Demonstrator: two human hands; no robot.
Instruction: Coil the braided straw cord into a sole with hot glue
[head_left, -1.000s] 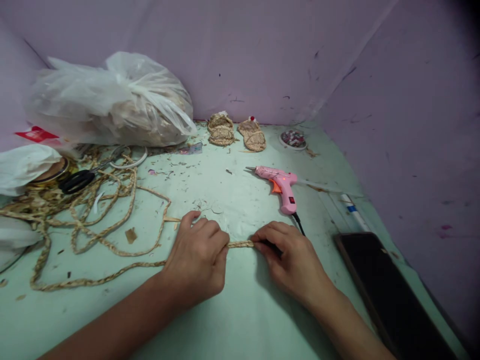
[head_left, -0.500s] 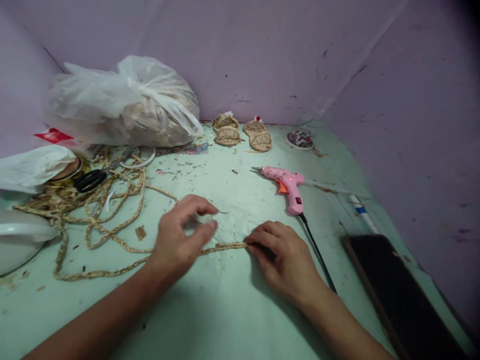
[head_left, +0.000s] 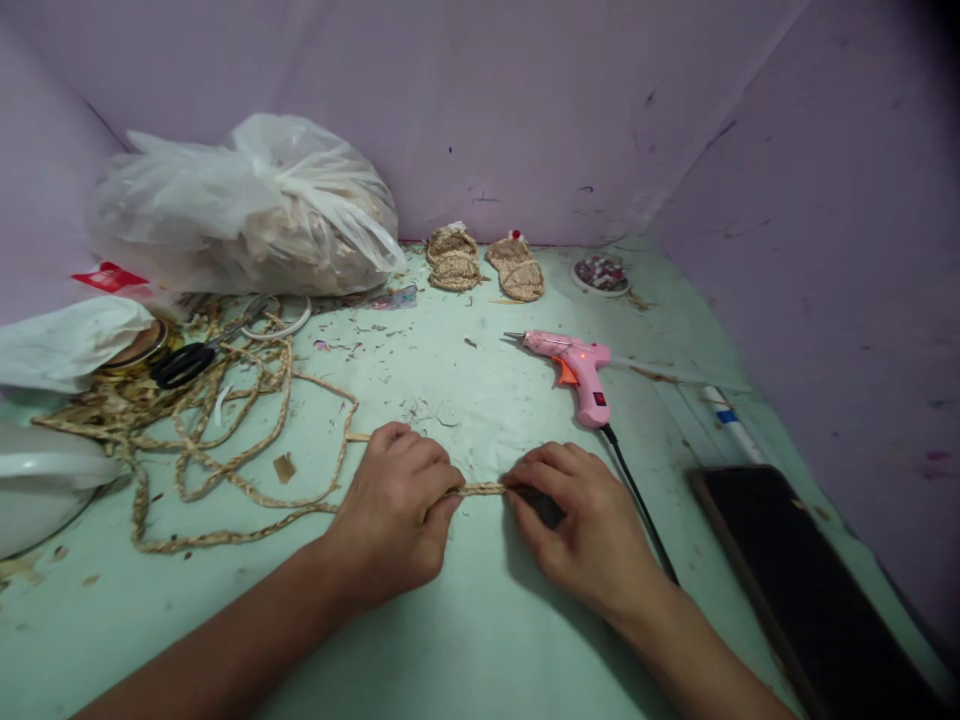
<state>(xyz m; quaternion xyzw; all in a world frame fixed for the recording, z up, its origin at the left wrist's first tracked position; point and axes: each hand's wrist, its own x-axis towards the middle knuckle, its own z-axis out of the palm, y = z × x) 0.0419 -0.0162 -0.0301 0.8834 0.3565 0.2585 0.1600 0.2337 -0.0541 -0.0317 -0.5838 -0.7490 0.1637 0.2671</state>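
Head view: my left hand (head_left: 401,510) and right hand (head_left: 574,515) each have fingertips closed on the rope (head_left: 482,489), a short straight stretch showing between them. Its loops lie on the table (head_left: 487,630) to my left, near the scissors (head_left: 182,366); the glue gun (head_left: 576,362) rests beyond my right hand.

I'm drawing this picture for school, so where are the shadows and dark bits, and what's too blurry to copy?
In the head view, a soft shadow falls on the table below the right hand; the head view's top right corner fades to black; also in the head view, the bits in the round dish look too smudgy to tell apart.
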